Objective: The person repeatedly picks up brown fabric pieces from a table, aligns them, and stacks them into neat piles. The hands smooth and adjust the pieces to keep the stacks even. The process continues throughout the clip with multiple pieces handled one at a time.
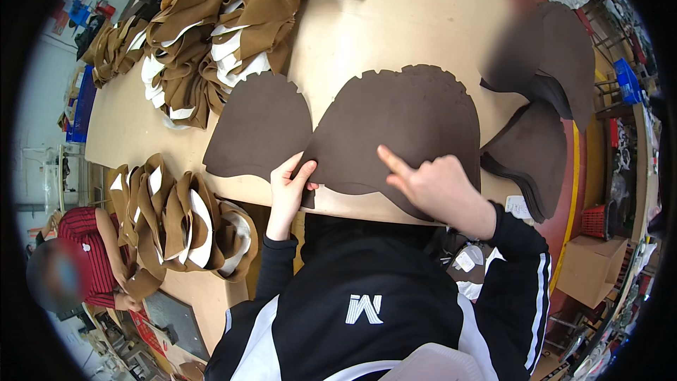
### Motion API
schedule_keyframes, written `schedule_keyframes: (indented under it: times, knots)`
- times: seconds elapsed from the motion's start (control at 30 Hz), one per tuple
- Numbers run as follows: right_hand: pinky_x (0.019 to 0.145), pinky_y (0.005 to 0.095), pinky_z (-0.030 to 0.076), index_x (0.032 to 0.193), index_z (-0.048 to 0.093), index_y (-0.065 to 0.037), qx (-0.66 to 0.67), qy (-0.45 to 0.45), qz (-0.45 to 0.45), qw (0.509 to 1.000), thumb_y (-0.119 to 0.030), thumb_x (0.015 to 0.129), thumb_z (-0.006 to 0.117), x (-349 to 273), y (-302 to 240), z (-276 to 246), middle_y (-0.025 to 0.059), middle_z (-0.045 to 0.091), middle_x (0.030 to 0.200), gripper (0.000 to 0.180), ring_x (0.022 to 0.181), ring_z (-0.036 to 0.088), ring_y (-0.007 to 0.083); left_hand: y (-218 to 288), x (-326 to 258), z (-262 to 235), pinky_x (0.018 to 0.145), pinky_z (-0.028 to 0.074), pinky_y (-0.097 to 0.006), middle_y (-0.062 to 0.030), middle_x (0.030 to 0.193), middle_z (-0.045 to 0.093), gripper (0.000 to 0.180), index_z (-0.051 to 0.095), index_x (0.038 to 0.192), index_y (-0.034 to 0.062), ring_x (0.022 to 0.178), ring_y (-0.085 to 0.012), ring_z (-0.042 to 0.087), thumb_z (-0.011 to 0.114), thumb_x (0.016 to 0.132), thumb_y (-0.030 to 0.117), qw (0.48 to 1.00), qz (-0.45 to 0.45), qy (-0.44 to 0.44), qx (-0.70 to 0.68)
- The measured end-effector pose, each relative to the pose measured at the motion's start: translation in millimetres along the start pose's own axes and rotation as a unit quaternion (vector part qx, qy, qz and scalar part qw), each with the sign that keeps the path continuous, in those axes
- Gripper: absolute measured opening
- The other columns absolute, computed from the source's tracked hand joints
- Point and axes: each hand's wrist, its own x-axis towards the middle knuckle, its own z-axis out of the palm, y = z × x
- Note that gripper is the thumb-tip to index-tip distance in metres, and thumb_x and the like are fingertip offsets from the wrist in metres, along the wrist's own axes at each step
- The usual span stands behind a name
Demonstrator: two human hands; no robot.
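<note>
A large dark brown cut sheet piece (416,116) with a notched, rounded far edge lies in front of me, its near edge at the table's front edge. My left hand (288,187) pinches its left corner between thumb and fingers. Over the near right part of the same piece is my right hand (438,187), index finger stretched out and its tip at the surface; nothing shows in its grasp. To the left lies a smaller dark brown piece (259,127), also notched along the far edge, close to my left hand. Whether several layers lie under the large piece, I cannot tell.
Bundles of brown-and-white pieces (204,28) cover the table's (345,35) far left; another bundle (187,219) sits nearer. Dark brown stacks (532,152) lie on the right. A person in a striped red shirt (86,247) works at left. A cardboard box (591,268) stands at right.
</note>
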Motion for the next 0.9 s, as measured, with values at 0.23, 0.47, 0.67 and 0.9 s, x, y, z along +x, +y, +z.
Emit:
schedule_keyframes:
  times: [0.23, 0.47, 0.67, 0.9]
  knots:
    - [0.074, 0.0372, 0.054, 0.136, 0.062, -0.013, 0.152, -0.036, 0.016, 0.988, -0.029, 0.091, 0.073, -4.6, 12.0, -45.6, 0.0159, 0.069, 0.081, 0.049, 0.081, 0.069, 0.0311, 33.8, -8.8, 12.3, 0.057, 0.057, -0.025, -0.0132, 0.1, 0.074, 0.032, 0.067, 0.127, -0.0035, 0.061, -0.0149, 0.069, 0.066, 0.096, 0.0, 0.992, 0.123, 0.028, 0.018]
    - [0.103, 0.0349, 0.046, 0.15, 0.04, -0.001, 0.636, 0.272, 0.125, 0.711, -0.019, 0.088, 0.081, 27.1, 67.0, -46.1, 0.0129, 0.054, 0.141, 0.077, 0.122, 0.057, 0.0201, 77.7, 30.1, 32.8, 0.053, 0.059, -0.028, -0.0137, 0.101, 0.074, 0.03, 0.067, 0.126, -0.0062, 0.068, -0.0174, 0.069, 0.063, 0.097, 0.001, 0.969, 0.186, 0.017, -0.163]
    - [0.098, 0.0309, 0.048, 0.13, 0.058, 0.004, 0.694, 0.271, 0.122, 0.656, -0.011, 0.094, 0.073, 23.5, 67.3, -62.3, 0.0109, 0.066, 0.123, 0.042, 0.113, 0.061, 0.0154, 108.5, 48.0, 53.8, 0.052, 0.059, -0.028, -0.0125, 0.1, 0.073, 0.03, 0.067, 0.127, -0.0046, 0.069, -0.0161, 0.068, 0.065, 0.098, 0.004, 0.952, 0.244, -0.02, -0.182]
    - [0.116, 0.0476, 0.032, 0.161, 0.017, -0.014, 0.292, 0.482, 0.037, 0.825, -0.022, 0.082, 0.085, 17.9, 72.5, -81.1, 0.0245, 0.024, 0.162, 0.105, 0.148, 0.032, 0.0345, 101.8, 46.0, 60.7, 0.051, 0.058, -0.028, -0.0119, 0.102, 0.074, 0.031, 0.067, 0.128, -0.0025, 0.072, -0.0154, 0.068, 0.065, 0.098, 0.006, 0.958, 0.216, -0.049, -0.183]
